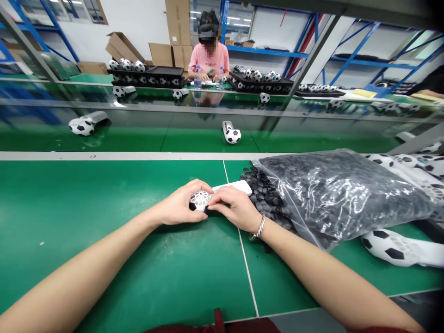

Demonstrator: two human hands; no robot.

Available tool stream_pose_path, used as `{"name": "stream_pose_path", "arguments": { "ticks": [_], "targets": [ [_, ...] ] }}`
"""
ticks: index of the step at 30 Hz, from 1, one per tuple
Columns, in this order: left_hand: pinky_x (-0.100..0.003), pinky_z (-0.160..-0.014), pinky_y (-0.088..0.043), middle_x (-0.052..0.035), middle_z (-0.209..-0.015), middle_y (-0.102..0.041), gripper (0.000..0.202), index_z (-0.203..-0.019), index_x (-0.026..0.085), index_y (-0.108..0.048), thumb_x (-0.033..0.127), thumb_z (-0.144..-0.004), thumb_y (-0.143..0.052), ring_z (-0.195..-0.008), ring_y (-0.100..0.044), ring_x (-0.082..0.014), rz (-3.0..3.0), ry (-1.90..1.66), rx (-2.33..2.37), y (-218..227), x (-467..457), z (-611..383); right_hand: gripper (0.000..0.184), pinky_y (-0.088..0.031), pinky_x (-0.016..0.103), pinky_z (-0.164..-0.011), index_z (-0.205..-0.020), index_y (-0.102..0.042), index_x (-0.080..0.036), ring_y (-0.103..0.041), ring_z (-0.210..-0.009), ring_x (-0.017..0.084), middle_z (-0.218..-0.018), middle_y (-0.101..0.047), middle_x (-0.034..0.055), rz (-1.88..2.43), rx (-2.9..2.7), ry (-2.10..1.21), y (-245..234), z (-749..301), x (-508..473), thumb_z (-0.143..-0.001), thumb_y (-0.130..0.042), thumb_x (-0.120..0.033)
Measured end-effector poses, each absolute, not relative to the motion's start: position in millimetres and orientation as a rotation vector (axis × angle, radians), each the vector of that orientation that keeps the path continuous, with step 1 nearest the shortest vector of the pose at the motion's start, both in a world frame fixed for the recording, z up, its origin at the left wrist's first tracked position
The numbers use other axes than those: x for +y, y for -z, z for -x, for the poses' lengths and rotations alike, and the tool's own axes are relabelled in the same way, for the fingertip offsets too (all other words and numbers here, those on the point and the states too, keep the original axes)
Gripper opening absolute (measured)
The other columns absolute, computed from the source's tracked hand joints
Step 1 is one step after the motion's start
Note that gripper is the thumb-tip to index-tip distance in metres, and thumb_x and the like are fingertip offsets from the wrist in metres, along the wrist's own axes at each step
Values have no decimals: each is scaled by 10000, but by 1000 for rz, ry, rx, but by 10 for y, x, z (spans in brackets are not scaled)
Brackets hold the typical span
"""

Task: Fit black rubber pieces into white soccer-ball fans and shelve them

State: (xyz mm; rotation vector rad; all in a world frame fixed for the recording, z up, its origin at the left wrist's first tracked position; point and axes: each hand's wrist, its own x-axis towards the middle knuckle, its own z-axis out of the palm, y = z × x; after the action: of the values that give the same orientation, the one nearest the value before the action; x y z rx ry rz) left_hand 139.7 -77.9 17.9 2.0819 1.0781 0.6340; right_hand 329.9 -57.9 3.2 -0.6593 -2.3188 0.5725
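My left hand [180, 206] curls round the ball-shaped head of a white football-patterned toy [200, 200] that lies on the green table [104, 222]. Its white handle [239, 187] points away to the right. My right hand [236, 208] presses its pinched fingertips onto the ball's head; whether a piece is under them I cannot make out. Just right of my hands, small black pieces [263, 194] spill from an open clear plastic bag [340, 189].
Finished football toys lie at the right [391, 247], and on the conveyor belt [231, 134] [81, 126]. Across the belt a person in a pink shirt [210, 58] works at black trays of the toys [145, 76]. Cardboard boxes and blue racks stand behind.
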Motion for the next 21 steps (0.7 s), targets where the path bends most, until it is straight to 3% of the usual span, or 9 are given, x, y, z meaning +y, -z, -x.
{"name": "stream_pose_path", "arguments": {
  "ticks": [9,16,21],
  "targets": [
    [-344,-889,-389,-29,-1054,-517,329,-1016,220,-521,187,-690,-554,-999,-495,-205,-2108,-680,1117,-177,-805,-1429,25,-432,269,-737,-768,-615,-192,-598,-760,125,-775,-678,-2,646,-2352,-557,-34,-3317,-566,-780,-594,-199],
    [-322,-890,-387,-30,-1050,-517,351,-1011,209,-521,207,-672,-610,-995,-496,-191,-2143,-698,1123,-155,-807,-1442,8,-418,262,-721,-762,-613,-191,-594,-740,126,-754,-677,-10,644,-2304,-483,17,-3313,-580,-764,-616,-197],
    [-328,-900,-383,-24,-1042,-529,325,-995,216,-522,228,-684,-616,-996,-501,-187,-2148,-791,1169,-105,-819,-1476,112,-398,277,-713,-752,-609,-183,-584,-746,142,-746,-658,6,804,-2337,-370,36,-3306,-647,-795,-580,-283]
  ]
}}
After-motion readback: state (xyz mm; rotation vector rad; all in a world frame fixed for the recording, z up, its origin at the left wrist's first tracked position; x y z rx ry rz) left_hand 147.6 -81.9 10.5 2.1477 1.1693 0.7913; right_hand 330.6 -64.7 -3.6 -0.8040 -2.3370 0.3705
